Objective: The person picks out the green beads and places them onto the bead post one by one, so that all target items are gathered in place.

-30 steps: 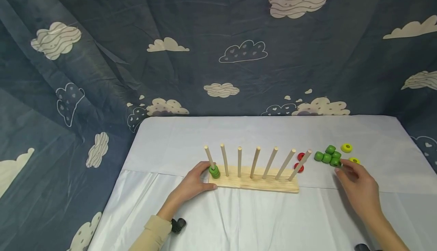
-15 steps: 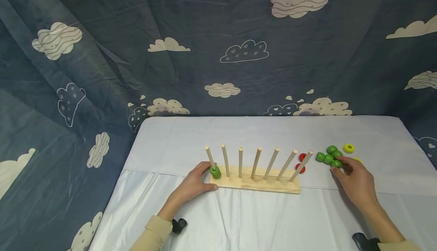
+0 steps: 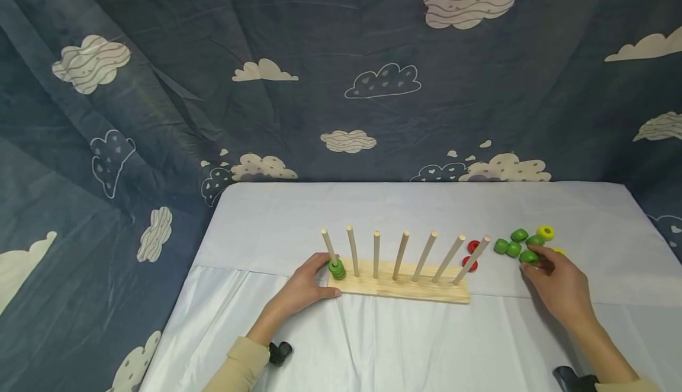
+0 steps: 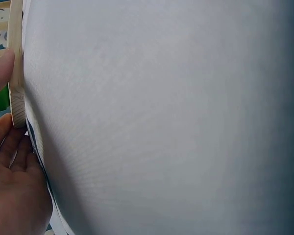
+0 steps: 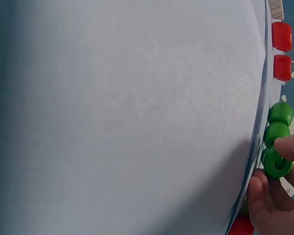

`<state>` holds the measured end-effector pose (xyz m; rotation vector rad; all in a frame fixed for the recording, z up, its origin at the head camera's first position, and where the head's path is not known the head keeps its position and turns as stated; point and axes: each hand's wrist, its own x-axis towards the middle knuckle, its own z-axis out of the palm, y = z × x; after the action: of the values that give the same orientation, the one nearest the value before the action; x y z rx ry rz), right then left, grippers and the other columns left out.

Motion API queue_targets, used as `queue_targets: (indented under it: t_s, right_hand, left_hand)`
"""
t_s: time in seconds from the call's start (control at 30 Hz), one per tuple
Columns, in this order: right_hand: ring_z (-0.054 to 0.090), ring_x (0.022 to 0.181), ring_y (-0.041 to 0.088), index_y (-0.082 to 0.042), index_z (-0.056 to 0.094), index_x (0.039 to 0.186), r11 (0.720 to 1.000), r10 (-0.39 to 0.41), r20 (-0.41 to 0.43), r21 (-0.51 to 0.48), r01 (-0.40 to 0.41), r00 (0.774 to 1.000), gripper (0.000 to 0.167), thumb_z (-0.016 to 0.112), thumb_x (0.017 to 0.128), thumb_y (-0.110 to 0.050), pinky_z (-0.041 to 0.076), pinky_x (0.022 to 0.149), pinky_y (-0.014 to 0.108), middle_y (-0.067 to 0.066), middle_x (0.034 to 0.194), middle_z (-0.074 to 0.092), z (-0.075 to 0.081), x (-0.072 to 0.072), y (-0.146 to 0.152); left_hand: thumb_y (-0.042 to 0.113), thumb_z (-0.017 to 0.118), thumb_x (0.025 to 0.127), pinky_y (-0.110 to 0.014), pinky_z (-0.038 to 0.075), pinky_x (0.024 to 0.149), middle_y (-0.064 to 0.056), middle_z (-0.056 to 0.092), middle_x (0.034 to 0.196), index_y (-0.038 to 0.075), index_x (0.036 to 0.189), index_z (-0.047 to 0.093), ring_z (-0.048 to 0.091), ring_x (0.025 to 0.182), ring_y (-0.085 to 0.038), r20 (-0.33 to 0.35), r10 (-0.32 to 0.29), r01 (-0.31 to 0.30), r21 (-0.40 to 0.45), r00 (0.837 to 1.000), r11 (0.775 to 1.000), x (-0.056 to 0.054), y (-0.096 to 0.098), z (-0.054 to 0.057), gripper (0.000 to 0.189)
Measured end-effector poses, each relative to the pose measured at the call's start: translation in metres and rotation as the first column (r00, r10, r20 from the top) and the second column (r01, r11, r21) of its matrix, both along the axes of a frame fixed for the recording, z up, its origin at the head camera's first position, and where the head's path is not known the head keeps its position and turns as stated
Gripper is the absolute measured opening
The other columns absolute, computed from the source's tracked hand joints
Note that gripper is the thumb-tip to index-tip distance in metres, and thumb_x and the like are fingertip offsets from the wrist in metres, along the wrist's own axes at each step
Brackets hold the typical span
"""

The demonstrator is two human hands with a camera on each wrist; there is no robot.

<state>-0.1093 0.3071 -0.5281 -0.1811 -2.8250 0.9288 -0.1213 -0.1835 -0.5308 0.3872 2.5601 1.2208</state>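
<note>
Green bead (image 3: pixel 528 256), lower right of the head view, is pinched between our right hand's (image 3: pixel 562 288) thumb and fingers, its hole showing in the right wrist view. We would do well to lift it straight up, sparing the green beads (image 3: pixel 514 250) beside it, then turn the hole downward for a peg (image 3: pixel 401 256). Our left hand (image 3: pixel 302 285) grips the left end of the wooden peg board (image 3: pixel 405 288), lower centre; a firm hold there should steady it.
</note>
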Motion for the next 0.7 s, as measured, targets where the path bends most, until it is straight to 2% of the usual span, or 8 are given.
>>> queue_targets:
  t_s: [0.1,0.23,0.4,0.5,0.6,0.7]
  right_hand:
    - [0.060,0.094,0.043,0.010,0.051,0.133,1.000,-0.014,0.014,-0.004,0.014,1.000,0.048,0.068,0.091,-0.007,0.051,0.061,0.029,0.028,0.104,0.061,0.001,0.004,0.001]
    - [0.061,0.094,0.041,0.007,0.049,0.136,0.999,-0.043,0.049,-0.024,0.044,0.998,0.052,0.068,0.090,-0.008,0.046,0.054,0.016,0.028,0.109,0.061,0.002,0.010,-0.001]
    - [0.062,0.089,0.035,0.007,0.047,0.134,0.996,-0.066,0.082,-0.058,0.071,0.994,0.051,0.068,0.089,-0.008,0.046,0.052,0.014,0.027,0.108,0.060,0.008,0.016,-0.004]
    - [0.061,0.082,0.019,0.005,0.050,0.131,0.996,-0.065,0.088,-0.058,0.070,0.994,0.048,0.069,0.090,-0.012,0.048,0.052,0.015,0.024,0.106,0.062,0.013,0.020,-0.006]
    - [0.054,0.076,-0.001,0.001,0.053,0.129,0.996,-0.064,0.077,-0.059,0.068,0.995,0.046,0.070,0.090,-0.015,0.048,0.052,0.015,0.021,0.105,0.063,0.019,0.023,-0.008]
    - [0.047,0.077,-0.009,-0.001,0.053,0.131,0.994,-0.067,0.070,-0.077,0.073,0.995,0.047,0.070,0.090,-0.015,0.047,0.054,0.013,0.020,0.109,0.063,0.025,0.026,-0.012]
  left_hand:
    - [0.032,0.083,0.079,-0.048,0.029,0.114,0.002,0.048,0.143,0.019,0.140,0.051,0.035,0.140,-0.025,0.000,-0.002,0.002,0.000,1.000,1.000,0.000,0.000,0.000,0.070]
    - [0.032,0.084,0.079,-0.047,0.029,0.114,0.004,0.047,0.143,0.020,0.140,0.051,0.035,0.140,-0.023,0.002,-0.003,0.003,0.002,1.000,1.000,0.000,0.000,0.000,0.070]
    - [0.032,0.084,0.079,-0.047,0.029,0.114,0.004,0.048,0.143,0.020,0.140,0.051,0.035,0.140,-0.023,0.001,0.002,-0.002,0.004,1.000,1.000,0.001,0.000,0.001,0.071]
    - [0.033,0.083,0.079,-0.048,0.029,0.114,0.003,0.048,0.143,0.019,0.141,0.051,0.035,0.140,-0.024,0.000,0.005,-0.005,0.001,1.000,1.000,0.002,0.000,0.000,0.071]
    - [0.034,0.083,0.079,-0.048,0.029,0.114,0.003,0.048,0.143,0.019,0.141,0.051,0.035,0.140,-0.025,-0.002,0.004,-0.004,-0.001,1.000,1.000,0.002,0.000,0.000,0.071]
    - [0.034,0.083,0.079,-0.048,0.029,0.114,0.002,0.048,0.144,0.018,0.141,0.051,0.035,0.140,-0.025,-0.005,0.002,-0.002,0.001,1.000,1.000,0.002,0.000,0.000,0.071]
